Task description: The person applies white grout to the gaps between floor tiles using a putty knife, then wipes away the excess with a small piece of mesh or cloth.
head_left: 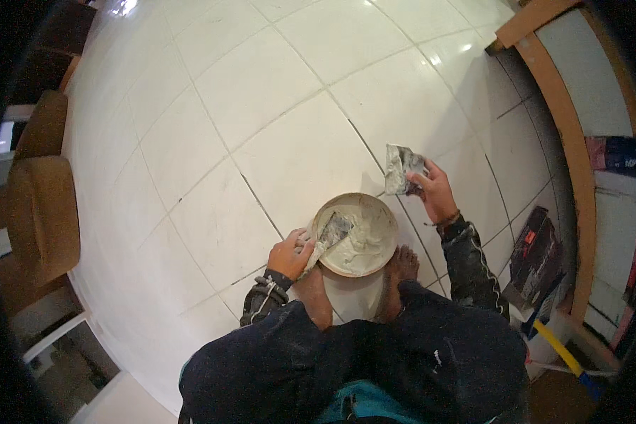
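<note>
A round, shallow bowl (396, 244) stands on the tiled floor between my bare feet, with pale, creamy paste (366, 244) spread inside. My left hand (290, 256) is at the bowl's left rim, fingers closed round the paste-smeared handle of a putty knife (334, 227). Its dark, smeared blade lies over the paste inside the bowl. Up and to the right of the bowl, my right hand (437, 189) pinches a flat, roughly rectangular scraper (397, 168) between thumb and fingers. Thick paste coats the scraper's left side, and it is held above the tiles.
White floor tiles (283, 134) have joints, some dark, some pale. Brown upholstered seating (44, 215) lines the left. At right stand a wooden frame (569, 120), a dark, stained package (537, 251) and a tool with a yellow handle (558, 346).
</note>
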A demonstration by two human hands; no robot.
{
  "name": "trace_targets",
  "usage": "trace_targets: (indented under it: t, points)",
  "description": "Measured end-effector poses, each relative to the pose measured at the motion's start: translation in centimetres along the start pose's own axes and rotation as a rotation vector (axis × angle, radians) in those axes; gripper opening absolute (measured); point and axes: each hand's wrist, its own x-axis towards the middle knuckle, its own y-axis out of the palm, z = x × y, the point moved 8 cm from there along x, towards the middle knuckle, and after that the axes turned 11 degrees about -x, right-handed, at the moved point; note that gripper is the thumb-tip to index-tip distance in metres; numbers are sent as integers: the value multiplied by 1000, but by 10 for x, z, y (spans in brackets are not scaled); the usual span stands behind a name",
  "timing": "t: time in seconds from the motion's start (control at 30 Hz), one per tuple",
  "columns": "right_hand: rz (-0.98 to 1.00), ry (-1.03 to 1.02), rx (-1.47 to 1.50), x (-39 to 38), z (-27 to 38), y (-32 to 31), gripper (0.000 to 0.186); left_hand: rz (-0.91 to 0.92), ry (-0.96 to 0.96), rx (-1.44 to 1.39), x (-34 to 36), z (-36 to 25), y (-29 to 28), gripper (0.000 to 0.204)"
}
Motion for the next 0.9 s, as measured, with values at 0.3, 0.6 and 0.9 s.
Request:
trace_targets:
  t: [0.3,0.6,0.9]
  points:
    - [158,-430,-987,136,74,41,39,-23,40,147,13,10,16,32]
    - [213,-606,-1416,151,101,93,31,-334,-105,81,-55,84,-66,35]
    - [210,-784,-1690,128,59,103,46,-835,-104,-67,-141,81,-127,21]
